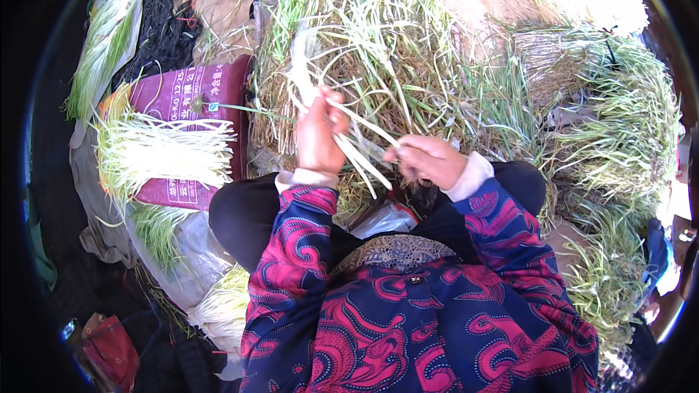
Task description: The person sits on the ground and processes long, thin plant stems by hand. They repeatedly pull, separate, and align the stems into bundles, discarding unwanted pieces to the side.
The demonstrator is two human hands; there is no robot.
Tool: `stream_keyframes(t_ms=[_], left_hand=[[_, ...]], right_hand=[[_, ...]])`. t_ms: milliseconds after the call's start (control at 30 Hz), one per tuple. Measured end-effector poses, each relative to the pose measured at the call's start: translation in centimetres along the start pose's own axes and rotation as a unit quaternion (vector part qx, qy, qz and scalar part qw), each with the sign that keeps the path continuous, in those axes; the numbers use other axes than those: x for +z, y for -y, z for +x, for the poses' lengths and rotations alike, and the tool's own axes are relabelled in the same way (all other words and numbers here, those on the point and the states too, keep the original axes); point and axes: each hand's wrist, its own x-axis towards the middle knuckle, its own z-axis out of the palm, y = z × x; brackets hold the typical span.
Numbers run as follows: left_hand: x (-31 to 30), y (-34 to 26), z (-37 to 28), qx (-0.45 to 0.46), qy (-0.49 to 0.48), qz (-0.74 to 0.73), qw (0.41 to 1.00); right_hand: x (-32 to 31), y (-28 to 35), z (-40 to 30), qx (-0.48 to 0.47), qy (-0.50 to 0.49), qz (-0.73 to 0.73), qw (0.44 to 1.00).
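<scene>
My left hand (321, 134) is closed around a few pale, blanched stalks (361, 161) that look like garlic chives. Their cut-looking ends point down and right, and their upper parts blur into the pile behind. One longer stalk (368, 124) runs across to my right hand (428, 159), whose fingertips pinch its end. Beyond both hands lies a big heap of green and pale leafy stalks (371, 49), with dry brown matter in it. To the left, a neat bundle of whitish stalks (175, 147) rests on a purple printed sack (180, 90).
More green bundles (611, 120) line the right side. Further pale bundles lie at lower left (224, 303) and upper left (106, 49). A clear plastic bag (385, 219) sits between my legs. A red bag (112, 352) is at bottom left.
</scene>
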Motion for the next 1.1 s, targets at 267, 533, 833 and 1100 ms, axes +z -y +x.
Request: stream_keyframes(t_ms=[267,533,833,1100], left_hand=[[-1.4,-1.0,1.0,0.008,-0.084,0.056,0.995],[1.2,2.2,-1.5,-0.040,0.099,0.146,0.984],[-1.2,0.0,0.7,-0.034,-0.089,0.127,0.987],[-1.6,1.0,-0.1,-0.038,-0.026,0.134,0.990]], right_hand=[[-3.8,1.1,-9.5,-0.175,-0.025,0.216,0.960],[-1.8,0.7,1.0,-0.086,-0.063,0.122,0.987],[1.5,0.9,-3.2,-0.035,-0.015,0.050,0.998],[-1.5,-1.4,-6.8,-0.129,-0.141,-0.550,0.813]])
